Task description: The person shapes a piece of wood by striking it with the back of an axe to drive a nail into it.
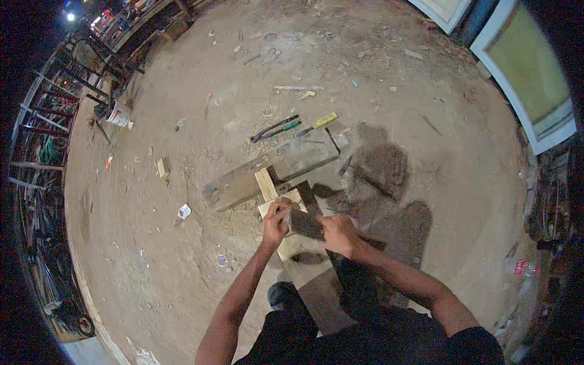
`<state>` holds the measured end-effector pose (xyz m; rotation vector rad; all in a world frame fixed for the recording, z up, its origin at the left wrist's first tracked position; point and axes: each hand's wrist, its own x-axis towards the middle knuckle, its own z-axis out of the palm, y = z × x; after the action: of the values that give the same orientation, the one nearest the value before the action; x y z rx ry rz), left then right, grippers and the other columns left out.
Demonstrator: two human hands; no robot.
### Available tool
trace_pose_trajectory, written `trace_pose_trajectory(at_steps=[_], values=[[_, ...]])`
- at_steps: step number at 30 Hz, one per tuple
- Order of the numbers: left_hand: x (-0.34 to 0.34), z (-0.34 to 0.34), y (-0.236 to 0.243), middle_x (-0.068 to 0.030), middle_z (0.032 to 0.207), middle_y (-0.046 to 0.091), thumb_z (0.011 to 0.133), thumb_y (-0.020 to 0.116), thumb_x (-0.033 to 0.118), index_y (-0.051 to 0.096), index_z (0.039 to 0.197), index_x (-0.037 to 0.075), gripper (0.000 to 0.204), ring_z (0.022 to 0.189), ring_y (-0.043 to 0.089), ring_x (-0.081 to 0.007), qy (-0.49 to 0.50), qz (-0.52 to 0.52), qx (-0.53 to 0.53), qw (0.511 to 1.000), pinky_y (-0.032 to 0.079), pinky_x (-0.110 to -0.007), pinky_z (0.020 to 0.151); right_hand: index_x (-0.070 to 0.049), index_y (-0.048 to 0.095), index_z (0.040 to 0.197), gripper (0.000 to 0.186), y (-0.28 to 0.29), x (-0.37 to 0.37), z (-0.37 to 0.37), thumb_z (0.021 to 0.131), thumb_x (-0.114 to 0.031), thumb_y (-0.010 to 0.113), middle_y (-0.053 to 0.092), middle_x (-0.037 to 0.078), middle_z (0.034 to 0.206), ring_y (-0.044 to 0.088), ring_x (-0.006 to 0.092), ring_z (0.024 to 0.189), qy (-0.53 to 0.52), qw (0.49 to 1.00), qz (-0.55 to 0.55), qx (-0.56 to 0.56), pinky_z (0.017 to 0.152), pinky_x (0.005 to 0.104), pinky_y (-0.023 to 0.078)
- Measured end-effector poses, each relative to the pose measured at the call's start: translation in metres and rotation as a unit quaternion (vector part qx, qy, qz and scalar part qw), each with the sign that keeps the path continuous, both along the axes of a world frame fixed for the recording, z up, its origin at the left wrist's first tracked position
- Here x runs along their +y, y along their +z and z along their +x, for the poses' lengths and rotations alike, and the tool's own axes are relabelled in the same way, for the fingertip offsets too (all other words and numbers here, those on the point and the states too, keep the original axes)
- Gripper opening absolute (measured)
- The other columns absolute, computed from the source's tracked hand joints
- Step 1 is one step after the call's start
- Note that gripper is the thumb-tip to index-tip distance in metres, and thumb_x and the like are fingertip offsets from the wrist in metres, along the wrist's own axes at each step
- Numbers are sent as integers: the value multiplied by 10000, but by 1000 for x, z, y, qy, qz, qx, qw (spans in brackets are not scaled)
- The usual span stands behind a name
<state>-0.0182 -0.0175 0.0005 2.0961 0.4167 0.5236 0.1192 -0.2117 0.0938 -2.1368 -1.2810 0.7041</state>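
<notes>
A low wooden plank (319,298) runs out from between my legs. At its far end lie pale wood pieces (266,184), set across each other. My left hand (277,224) is closed, its fingers pinched together at the near edge of the wood. Just right of it, my right hand (342,235) is closed too, with one finger pointing left. Between the hands is a dark flat piece (306,224); what each hand grips is mostly hidden by the fingers. A dark straight bar (311,198) lies beyond, beside the pale wood.
On the dirt floor ahead lie a long-handled plier-like tool (275,129), a yellow-handled chisel (317,124) and a hammer (371,181). A board (243,180) lies beyond the wood. A small wood block (163,168) and white bucket (119,114) are left; framed panels (529,67) stand far right.
</notes>
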Motion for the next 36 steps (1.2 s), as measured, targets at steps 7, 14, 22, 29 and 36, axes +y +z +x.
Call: trace_pose_trajectory(at_steps=[7,14,22,29,36], values=[[-5,1,2,-161,1114,630,787,577,-107,691,1082,-18,329,1030,636,-337,43,-33,6,998,503,-366,916,-72,612,950,328,19,2,-3,731,-272,751,645,177,717,665,391,717,-3,1000,5,10,639,489,525],[-1,-2,-14,-182,1087,617,828,587,-83,688,1051,-37,250,1001,631,-329,22,-25,-43,999,506,-361,891,-45,608,942,337,-18,11,8,720,-251,756,639,184,719,654,406,712,-7,997,32,-68,628,492,513],[-3,0,-15,-161,1073,609,770,591,-117,686,1028,-41,285,1027,618,-320,23,-56,-44,997,497,-362,904,-51,602,990,399,-19,11,4,721,-289,777,646,189,739,657,405,737,15,998,-26,-62,654,490,518],[-4,-1,-15,-152,1106,610,805,624,-76,692,1054,-30,262,1056,618,-310,36,-120,-23,992,496,-367,918,-40,620,974,346,3,3,-5,767,-286,747,652,190,726,669,395,736,-13,1000,25,-4,659,480,538],[-6,-3,13,-147,1140,603,926,587,5,716,1127,34,241,1099,599,-313,11,-30,26,999,488,-382,943,-36,677,990,324,-35,-5,2,822,-312,696,674,224,787,677,407,765,-97,994,29,-29,689,487,550]])
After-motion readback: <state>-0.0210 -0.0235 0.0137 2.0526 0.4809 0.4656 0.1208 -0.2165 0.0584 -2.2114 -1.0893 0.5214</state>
